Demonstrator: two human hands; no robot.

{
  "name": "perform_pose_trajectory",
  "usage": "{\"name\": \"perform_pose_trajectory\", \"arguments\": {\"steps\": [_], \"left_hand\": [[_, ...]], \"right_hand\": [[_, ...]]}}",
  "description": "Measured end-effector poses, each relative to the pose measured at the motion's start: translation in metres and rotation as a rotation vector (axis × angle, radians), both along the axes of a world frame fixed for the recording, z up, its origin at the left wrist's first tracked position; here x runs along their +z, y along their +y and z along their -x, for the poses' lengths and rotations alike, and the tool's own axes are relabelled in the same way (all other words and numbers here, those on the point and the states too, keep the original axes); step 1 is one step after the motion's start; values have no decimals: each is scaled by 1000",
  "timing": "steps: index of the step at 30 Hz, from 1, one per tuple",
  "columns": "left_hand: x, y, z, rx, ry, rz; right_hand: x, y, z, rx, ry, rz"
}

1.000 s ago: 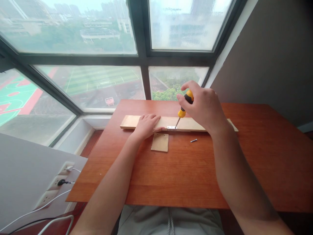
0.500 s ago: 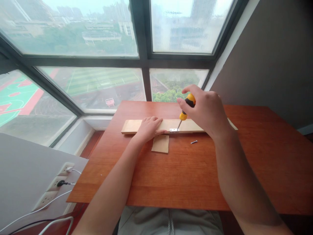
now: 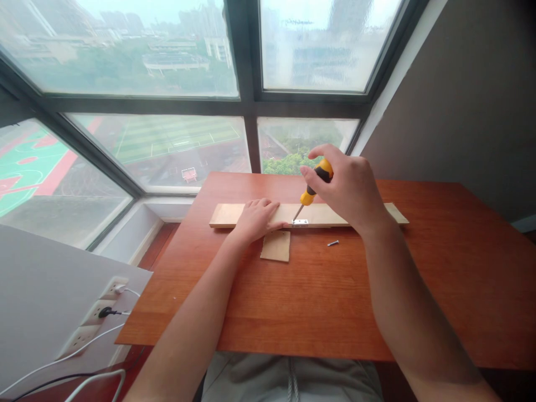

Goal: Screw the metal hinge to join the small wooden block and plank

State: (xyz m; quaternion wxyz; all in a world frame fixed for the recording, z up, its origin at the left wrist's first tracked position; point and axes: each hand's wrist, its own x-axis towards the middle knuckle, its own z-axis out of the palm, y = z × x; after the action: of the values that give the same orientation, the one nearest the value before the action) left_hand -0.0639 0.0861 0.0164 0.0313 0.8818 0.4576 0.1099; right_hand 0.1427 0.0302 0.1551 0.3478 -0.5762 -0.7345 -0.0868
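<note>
Head view, right hand: the right hand [image 3: 350,188] is curled around the handle of a yellow-and-black screwdriver [image 3: 308,197].
Screwdriver: slanted, handle up toward the surface's far right corner, shaft pointing down and left to the left end of a metal plate [image 3: 302,223].
Left hand: the left hand [image 3: 256,219] lies palm down, fingers spread on a wooden board [image 3: 314,212], thumb just beside the plate.
Board: near the far edge, long axis running left to right along it; the plate lies lengthwise on its near side.
Wooden square: the wooden square [image 3: 275,247] lies just nearside of the board.
Screw: the screw [image 3: 333,243] lies apart, nearly parallel to the far edge.
Surface: reddish-brown wood [image 3: 301,301], its far edge by the window [image 3: 184,142].
</note>
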Motion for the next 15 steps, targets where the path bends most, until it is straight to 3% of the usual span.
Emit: {"name": "perform_pose_trajectory", "arguments": {"steps": [15], "left_hand": [[-2,1,0,1,-1,8]], "right_hand": [[-2,2,-3,-55,-11,15]]}}
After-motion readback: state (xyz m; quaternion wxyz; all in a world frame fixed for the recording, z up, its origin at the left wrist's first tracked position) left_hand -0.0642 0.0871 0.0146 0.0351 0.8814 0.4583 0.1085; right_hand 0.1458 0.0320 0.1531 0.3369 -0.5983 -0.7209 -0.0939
